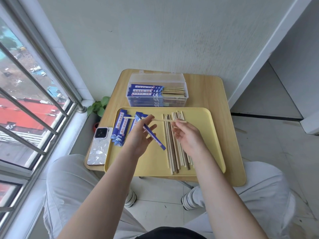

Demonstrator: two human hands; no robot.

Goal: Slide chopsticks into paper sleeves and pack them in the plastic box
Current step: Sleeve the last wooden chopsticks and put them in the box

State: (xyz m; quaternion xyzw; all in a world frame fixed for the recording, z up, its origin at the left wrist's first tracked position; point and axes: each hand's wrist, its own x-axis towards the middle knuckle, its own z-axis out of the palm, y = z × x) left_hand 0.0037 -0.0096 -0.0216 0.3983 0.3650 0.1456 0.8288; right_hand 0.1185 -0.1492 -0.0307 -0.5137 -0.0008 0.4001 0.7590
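Two hands at work over the yellow tray (203,116) on the bench (205,90).
Left hand (140,135) pinches a blue paper sleeve (156,139), its long axis slanting from 10 to 4 o'clock; right hand (187,135) pinches a pale chopstick (165,120) lying 9-to-3 across. Loose chopsticks (174,149) run 12-to-6. At 12 o'clock, the plastic box (157,90) holds sleeved pairs.

Small wooden bench (205,94), carrying a yellow tray (151,163) in front, a clear plastic box (138,78) behind, a phone (99,147) at left.
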